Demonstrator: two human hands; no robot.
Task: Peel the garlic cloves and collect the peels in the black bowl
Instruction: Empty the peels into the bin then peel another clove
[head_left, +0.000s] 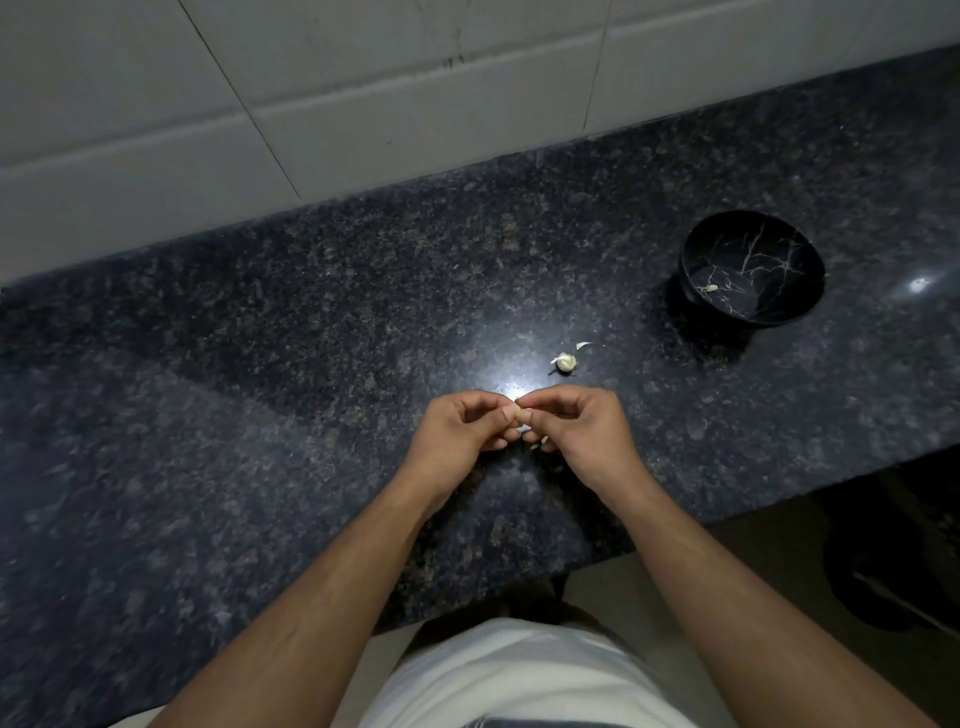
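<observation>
A: While both hands worked over the table (260, 364), what was logged as item one?

B: Item one, clove (521, 414). Location: between the left hand (462, 431) and right hand (582, 431), held just above the table's near middle. Fingers (511, 414) of both hands were curled in and pinching it from either side; only a pale sliver showed, so its state of peeling could not be told.

A: Handling notes?

B: Judged light, small and firm, its skin thin, dry and papery, likely to tear into flakes. Best hold: one hand pinching the body, the other's nails lifting the skin at a tip. Bare clove probably slick and a little sticky.

A: Item two?

B: Second clove (564, 362), whitish, skin loose about it, lying on the table just beyond the hands. Item three, peel (583, 345), one pale curled scrap, near that clove, apart from it.

A: And the bowl?

B: Item four, bowl (696, 244), black with white veining, upright, well to the right and farther back. One small pale piece (709, 288) lay inside; peel or clove could not be told.
</observation>
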